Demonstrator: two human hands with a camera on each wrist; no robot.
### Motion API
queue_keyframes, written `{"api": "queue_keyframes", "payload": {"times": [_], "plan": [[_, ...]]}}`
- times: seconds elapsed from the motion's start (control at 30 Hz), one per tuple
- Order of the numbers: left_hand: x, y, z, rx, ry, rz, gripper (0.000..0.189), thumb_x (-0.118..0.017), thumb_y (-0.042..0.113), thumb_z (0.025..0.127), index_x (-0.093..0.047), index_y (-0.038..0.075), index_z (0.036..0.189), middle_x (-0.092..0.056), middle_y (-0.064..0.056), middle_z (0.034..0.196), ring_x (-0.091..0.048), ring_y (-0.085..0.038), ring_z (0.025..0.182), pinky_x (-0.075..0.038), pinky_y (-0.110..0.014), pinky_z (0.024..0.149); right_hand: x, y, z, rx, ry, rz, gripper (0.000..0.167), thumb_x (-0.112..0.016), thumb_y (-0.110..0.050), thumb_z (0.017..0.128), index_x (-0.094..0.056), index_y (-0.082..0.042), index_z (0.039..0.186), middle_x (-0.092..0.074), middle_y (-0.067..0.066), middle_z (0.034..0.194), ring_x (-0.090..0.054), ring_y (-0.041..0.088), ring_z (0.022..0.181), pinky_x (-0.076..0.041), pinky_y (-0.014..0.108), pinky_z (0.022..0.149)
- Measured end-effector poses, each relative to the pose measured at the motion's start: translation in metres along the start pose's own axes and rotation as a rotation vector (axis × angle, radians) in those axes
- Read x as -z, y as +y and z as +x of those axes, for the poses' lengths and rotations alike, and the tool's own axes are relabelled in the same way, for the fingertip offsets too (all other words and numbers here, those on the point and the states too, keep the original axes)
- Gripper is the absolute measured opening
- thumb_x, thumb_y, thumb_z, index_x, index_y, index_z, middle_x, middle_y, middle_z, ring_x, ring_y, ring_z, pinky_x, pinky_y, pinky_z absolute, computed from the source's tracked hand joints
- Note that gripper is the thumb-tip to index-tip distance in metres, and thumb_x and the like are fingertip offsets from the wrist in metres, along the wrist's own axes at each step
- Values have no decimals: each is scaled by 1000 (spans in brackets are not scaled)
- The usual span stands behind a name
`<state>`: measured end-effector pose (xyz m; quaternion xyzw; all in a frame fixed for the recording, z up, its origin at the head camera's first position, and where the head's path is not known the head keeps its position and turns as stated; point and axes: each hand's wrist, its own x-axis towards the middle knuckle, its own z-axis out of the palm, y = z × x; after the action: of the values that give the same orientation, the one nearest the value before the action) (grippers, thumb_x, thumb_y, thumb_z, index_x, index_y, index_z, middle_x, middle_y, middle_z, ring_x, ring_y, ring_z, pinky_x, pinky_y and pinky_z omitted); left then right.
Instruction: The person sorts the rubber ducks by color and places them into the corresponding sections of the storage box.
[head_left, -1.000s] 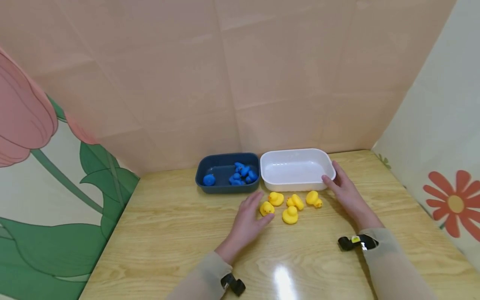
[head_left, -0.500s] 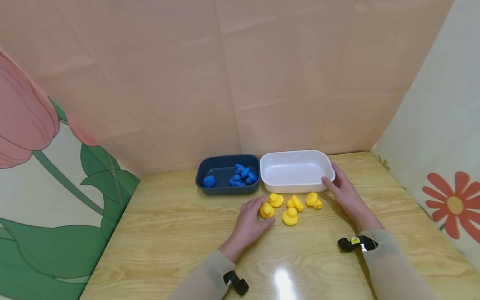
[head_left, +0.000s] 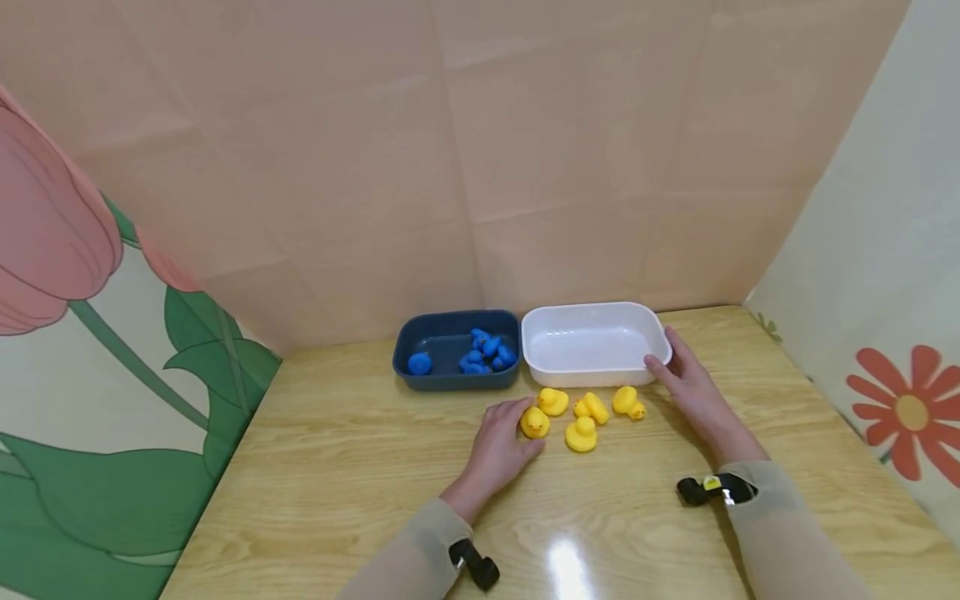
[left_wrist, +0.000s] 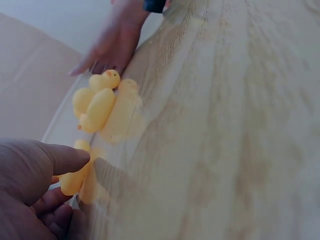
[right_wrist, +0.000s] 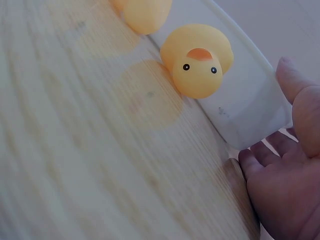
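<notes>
My left hand (head_left: 501, 442) is around a yellow rubber duck (head_left: 535, 423) on the table, fingers behind it and thumb in front. In the left wrist view the thumb (left_wrist: 70, 158) and fingers are spread apart with that duck (left_wrist: 72, 182) between them. At the right end of a white tray (head_left: 592, 379), my right hand (head_left: 693, 392) rests with its thumb at the rim and its fingers along the end wall. Another rubber duck (right_wrist: 197, 67) lies tipped in front of that tray, head toward the right wrist camera. Several yellow ducks sit close together here.
A dark blue tray (head_left: 457, 383) stands left of the white one, almost touching it. Several small blue ducks (head_left: 487, 343) lie inside. Both trays are near the back wall (head_left: 360, 208), and the wooden table (head_left: 337, 467) spreads out in front.
My left hand has moved slightly and its fingers have come closer around the nearest duck. The right hand stays at the white tray, and the ducks keep their places.
</notes>
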<state>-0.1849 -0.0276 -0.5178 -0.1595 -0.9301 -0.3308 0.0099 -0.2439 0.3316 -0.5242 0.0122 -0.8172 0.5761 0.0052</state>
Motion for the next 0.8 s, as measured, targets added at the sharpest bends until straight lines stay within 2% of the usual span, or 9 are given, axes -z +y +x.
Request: {"api": "queue_keyframes", "payload": {"times": [0.2,0.43,0.73,0.8], "plan": [[-2,-1,1,-1,2,33,64,-89,22,98,-63,12,156,-65,-7,152,-54,-29,140,-48,-48,118,0,1,0,-16,-3,-18,99,-57,-59,112,10,-26,177,2,15,184,-9,48,166,-15,68,129],[0,2,1,1,4,26,59,-89,22,97,-67,12,151,-67,-6,149,-56,-29,138,-49,-47,117,0,3,2,-35,-10,-34,98,-55,-60,112,11,-28,177,4,13,184,-7,47,167,-15,69,129],[11,13,-3,59,8,-38,57,-88,22,98,-66,13,151,-64,-6,151,-58,-27,137,-50,-47,118,0,2,3,-42,-5,-40,97,-55,-59,113,11,-27,177,5,12,184,-7,46,167,-16,68,129],[15,15,-3,56,17,-42,57,-87,23,99,-66,14,151,-63,-5,151,-58,-27,137,-50,-47,118,0,3,3,-34,-5,-35,97,-55,-59,113,11,-28,177,5,12,184,-7,47,167,-16,68,129]]}}
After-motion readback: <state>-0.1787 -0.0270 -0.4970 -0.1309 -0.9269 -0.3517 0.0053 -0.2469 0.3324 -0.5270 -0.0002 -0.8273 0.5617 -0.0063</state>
